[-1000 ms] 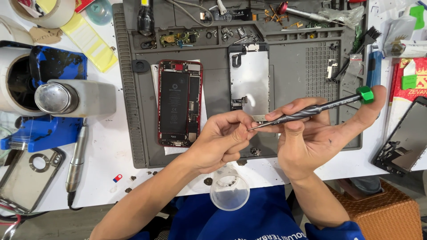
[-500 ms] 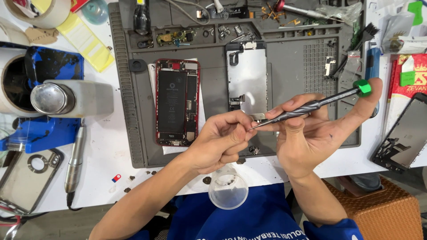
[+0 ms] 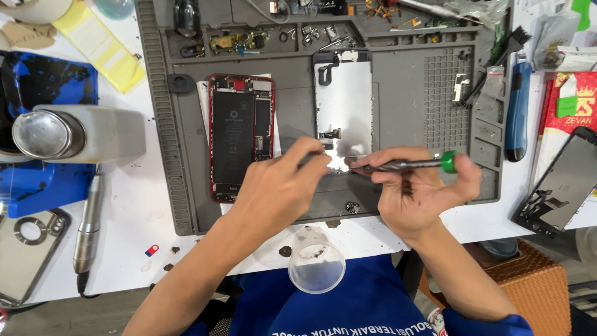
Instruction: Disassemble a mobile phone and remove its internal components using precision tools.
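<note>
Head view, screwdriver (image 3: 404,164) in right hand (image 3: 418,193), over screen panel (image 3: 344,102)

Opened phone (image 3: 241,137) on mat (image 3: 404,81), left of screen panel (image 3: 343,102); cup (image 3: 316,259) before mat.

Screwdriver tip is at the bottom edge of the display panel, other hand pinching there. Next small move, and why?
Probably seat the tip squarely before turning. The right hand holds the green-capped screwdriver almost flat, its tip at the lower edge of the display panel. The left hand pinches at the same spot, hiding the contact point. Whether the tip is in a screw cannot be seen.
</note>
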